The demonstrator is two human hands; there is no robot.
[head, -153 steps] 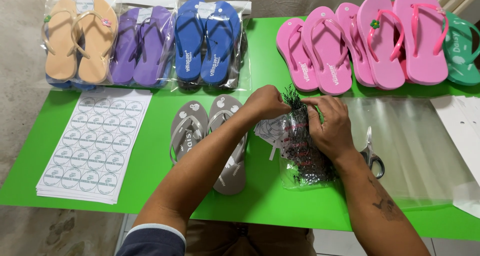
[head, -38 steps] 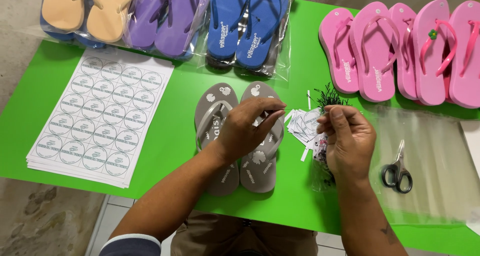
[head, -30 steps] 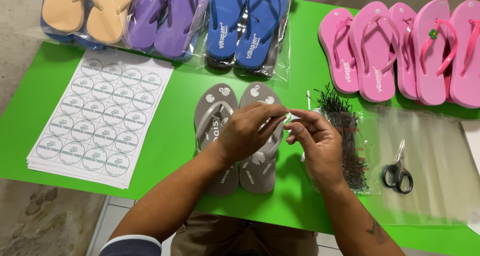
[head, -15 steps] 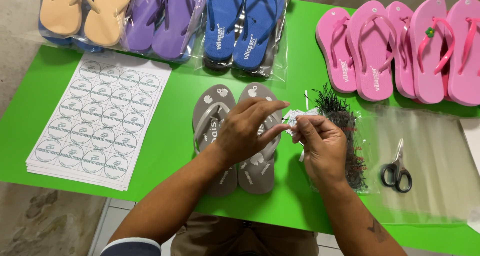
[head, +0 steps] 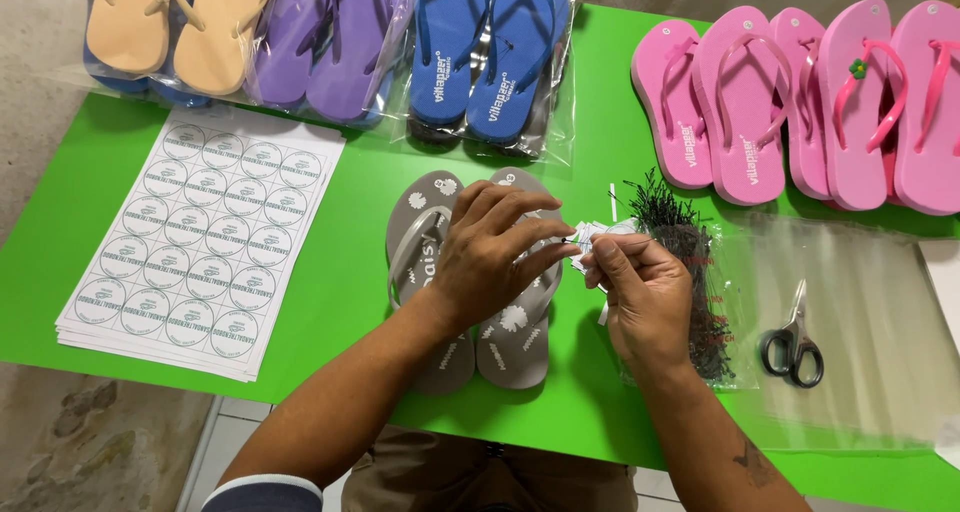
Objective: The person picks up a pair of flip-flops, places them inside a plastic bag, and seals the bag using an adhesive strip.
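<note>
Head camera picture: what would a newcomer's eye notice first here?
First, the two hands meeting at the centre of the green table: the left hand and right hand pinch small white paper tags above a pair of grey flip-flops. Next, the pink flip-flops lined up at the far right, and the sticker sheets at the left.

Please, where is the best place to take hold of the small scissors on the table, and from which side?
Probably from above at the two black finger loops of the scissors. They lie flat on clear plastic bags, loops toward the person and blades pointing away, nothing covering them. The right hand is nearest.
</note>
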